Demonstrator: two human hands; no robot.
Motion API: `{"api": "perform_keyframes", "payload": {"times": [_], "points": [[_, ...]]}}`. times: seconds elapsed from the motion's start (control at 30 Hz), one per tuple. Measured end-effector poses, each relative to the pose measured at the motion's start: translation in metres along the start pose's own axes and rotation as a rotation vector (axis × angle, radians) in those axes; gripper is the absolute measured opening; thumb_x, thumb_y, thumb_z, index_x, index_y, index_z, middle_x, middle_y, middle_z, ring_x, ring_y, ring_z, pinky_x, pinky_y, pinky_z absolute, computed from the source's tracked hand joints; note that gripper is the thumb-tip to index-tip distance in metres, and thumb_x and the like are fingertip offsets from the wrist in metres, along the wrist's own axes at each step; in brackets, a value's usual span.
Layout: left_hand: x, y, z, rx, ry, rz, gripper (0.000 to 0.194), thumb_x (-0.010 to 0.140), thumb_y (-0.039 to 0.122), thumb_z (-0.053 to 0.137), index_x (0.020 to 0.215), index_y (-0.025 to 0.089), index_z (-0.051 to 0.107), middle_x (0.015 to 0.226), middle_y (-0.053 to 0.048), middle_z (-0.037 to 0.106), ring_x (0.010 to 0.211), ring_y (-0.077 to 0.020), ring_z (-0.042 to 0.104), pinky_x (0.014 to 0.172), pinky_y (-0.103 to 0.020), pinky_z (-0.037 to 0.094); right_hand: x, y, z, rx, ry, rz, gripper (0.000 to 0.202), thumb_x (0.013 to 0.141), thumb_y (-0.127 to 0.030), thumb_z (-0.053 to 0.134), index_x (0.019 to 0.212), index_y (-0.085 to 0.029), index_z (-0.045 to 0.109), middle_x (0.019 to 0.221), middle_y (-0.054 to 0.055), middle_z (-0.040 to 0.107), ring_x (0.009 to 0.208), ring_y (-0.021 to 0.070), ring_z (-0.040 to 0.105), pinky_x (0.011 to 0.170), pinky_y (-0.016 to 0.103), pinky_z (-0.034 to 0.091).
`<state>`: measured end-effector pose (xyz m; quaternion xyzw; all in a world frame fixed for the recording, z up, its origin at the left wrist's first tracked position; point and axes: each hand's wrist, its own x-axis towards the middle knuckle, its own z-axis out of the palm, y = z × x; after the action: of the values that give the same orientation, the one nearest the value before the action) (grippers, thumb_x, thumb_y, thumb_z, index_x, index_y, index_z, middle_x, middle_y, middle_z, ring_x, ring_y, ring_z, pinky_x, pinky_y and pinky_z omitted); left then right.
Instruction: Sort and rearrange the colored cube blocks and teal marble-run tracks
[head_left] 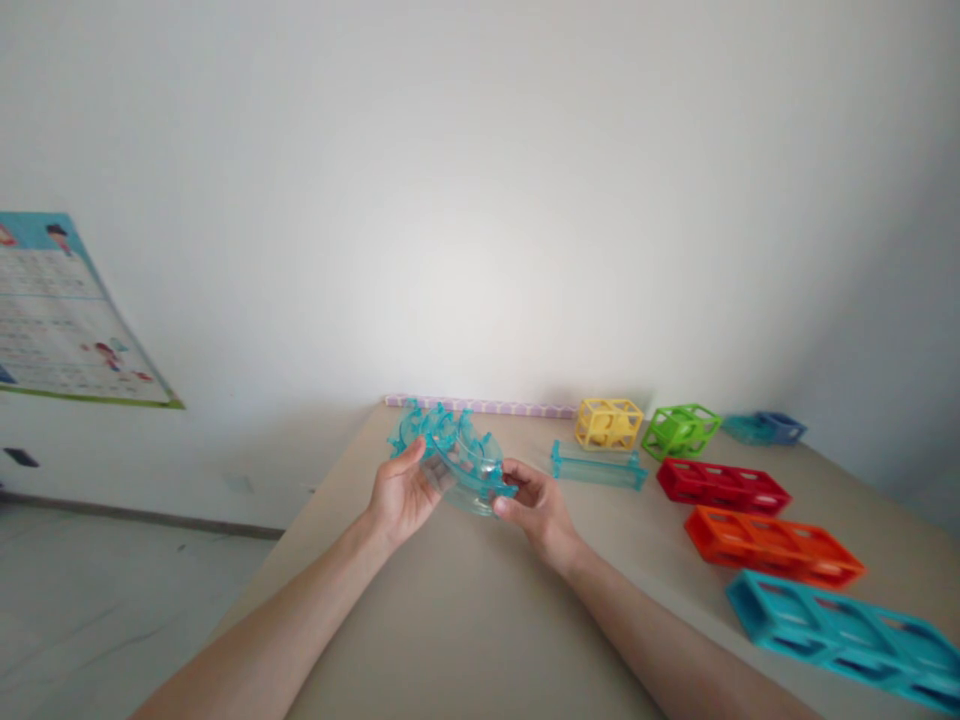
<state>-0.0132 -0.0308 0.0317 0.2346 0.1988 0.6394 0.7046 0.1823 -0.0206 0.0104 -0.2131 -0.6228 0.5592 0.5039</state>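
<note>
Both hands hold a clear teal curved plastic piece (474, 468) above the table, near its middle. My left hand (405, 492) grips its left part, with the thumb on top and the fingers partly hidden beneath the see-through plastic. At the right end, my right hand (538, 508) pinches the piece between thumb and fingers. More teal plastic with small clips (427, 425) shows just behind my left hand; whether it is joined to the held piece, I cannot tell.
Right of my hands, a straight teal track (598, 468) lies on the table (450, 640). Yellow (608, 424) and green cube frames (681, 431) stand behind it. Red (722, 486), orange (772, 545) and blue blocks (847, 632) line the right side. A patterned strip (487, 407) runs along the wall.
</note>
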Motion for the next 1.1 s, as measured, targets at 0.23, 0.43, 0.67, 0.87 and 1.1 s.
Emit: {"api": "perform_keyframes", "payload": {"times": [0.23,0.43,0.67,0.87,1.1], "points": [[-0.007,-0.009,0.001,0.097,-0.089,0.13,0.017,0.071,0.013,0.074,0.085,0.018,0.065,0.09,-0.003,0.074,0.086,-0.0215,0.071,0.084,-0.038,0.056,-0.011,-0.017,-0.003,-0.755,0.061,-0.384,0.05,0.083,-0.039,0.062,0.128,-0.02,0.052,0.123,0.013,0.058,0.112,0.028,0.052,0.096,0.046,0.04],[-0.012,-0.02,0.006,0.146,-0.142,0.137,0.02,0.066,0.016,0.08,0.079,0.018,0.065,0.097,-0.003,0.072,0.09,-0.0221,0.068,0.082,-0.037,0.054,-0.016,-0.037,0.013,-1.2,-0.007,-0.465,0.049,0.087,-0.036,0.059,0.132,-0.02,0.048,0.113,0.012,0.064,0.106,0.0284,0.054,0.107,0.055,0.021],[-0.012,-0.024,0.008,0.302,-0.271,0.076,0.016,0.069,0.015,0.078,0.081,0.016,0.068,0.11,-0.008,0.068,0.105,-0.0256,0.063,0.089,-0.037,0.048,-0.012,-0.052,-0.01,-1.178,-0.11,-0.393,0.038,0.078,-0.015,0.058,0.116,-0.017,0.054,0.096,0.01,0.064,0.092,0.0247,0.055,0.086,0.039,0.038],[-0.012,-0.03,0.002,0.387,-0.352,-0.024,0.024,0.076,0.017,0.072,0.1,0.015,0.068,0.124,-0.016,0.062,0.118,-0.0298,0.056,0.102,-0.045,0.039,-0.007,-0.08,-0.067,-1.415,-0.23,-0.011,0.033,0.065,-0.01,0.062,0.097,-0.016,0.058,0.085,0.005,0.067,0.081,0.0203,0.06,0.081,0.033,0.035],[-0.011,-0.03,0.002,0.419,-0.325,0.02,0.018,0.075,0.018,0.07,0.093,0.014,0.069,0.098,-0.011,0.065,0.081,-0.0195,0.063,0.072,-0.034,0.053,-0.014,-0.082,-0.108,-1.626,-0.317,0.335,0.041,0.059,-0.003,0.056,0.096,-0.018,0.062,0.082,0.005,0.07,0.084,0.0252,0.064,0.081,0.034,0.035]]}}
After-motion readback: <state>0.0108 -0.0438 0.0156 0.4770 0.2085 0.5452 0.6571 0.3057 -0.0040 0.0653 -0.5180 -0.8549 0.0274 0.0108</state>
